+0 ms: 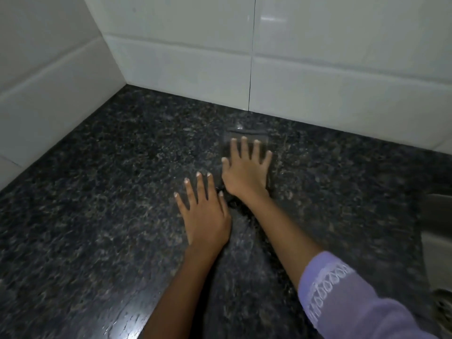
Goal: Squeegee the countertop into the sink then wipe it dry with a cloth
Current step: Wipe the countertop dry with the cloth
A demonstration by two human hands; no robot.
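Note:
A dark speckled granite countertop fills the view, with wet sheen near the front edge. A dark grey cloth, blurred by motion, lies flat on it near the back wall. My right hand presses down on the cloth with fingers spread, covering most of it. My left hand rests flat on the bare stone just left of and nearer than the right hand, fingers apart and holding nothing. The sink shows at the right edge. No squeegee is in view.
White tiled walls meet in a corner at the back left and bound the counter. A drain strainer sits in the sink at the lower right. A lilac sleeve covers my right forearm.

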